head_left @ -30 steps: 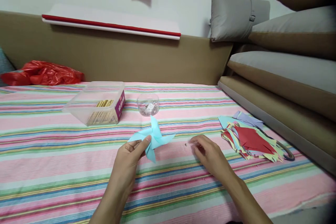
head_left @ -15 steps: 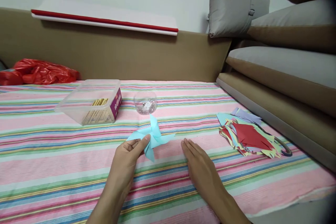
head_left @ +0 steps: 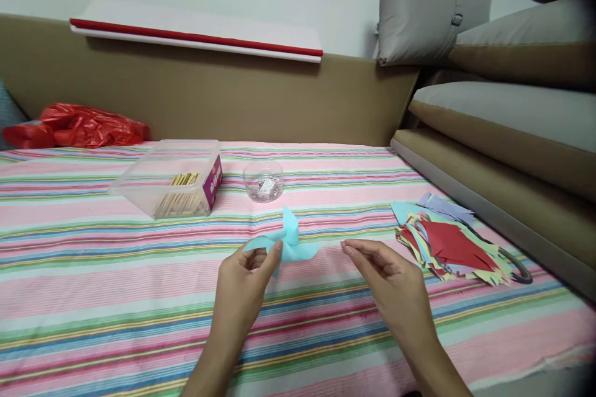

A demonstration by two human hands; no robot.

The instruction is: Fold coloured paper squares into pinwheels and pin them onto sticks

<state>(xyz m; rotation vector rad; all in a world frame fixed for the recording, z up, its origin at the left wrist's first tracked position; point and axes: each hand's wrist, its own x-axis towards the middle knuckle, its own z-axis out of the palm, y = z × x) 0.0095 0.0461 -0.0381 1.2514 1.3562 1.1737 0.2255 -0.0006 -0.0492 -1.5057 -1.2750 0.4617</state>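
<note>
Between the thumb and fingers of my left hand point(head_left: 249, 270) is a light blue paper pinwheel point(head_left: 291, 242), its blades folded toward the middle. The thumb presses near its centre, and the fingers are partly hidden behind it. To the right, apart from the pinwheel, my right hand point(head_left: 393, 276) is closed in a pinch, thumb tip against fingertip. Whatever it may hold is too small to make out. Beyond the pinwheel stands a round clear tub point(head_left: 263, 183) with small shiny pieces and a white label inside.
A clear plastic box point(head_left: 139, 180) of wooden sticks point(head_left: 184, 198) stands at the left. Paper scraps point(head_left: 456, 245) lie at the right with a dark scissor handle point(head_left: 516, 267). Stacked cushions point(head_left: 507, 136) border the right side; a red plastic bag point(head_left: 93, 127) lies far left.
My right hand has turned from flat, extended fingers to a pinch and shifted slightly right. My left hand, still holding the pinwheel, has also moved a little right as the view shifted.
</note>
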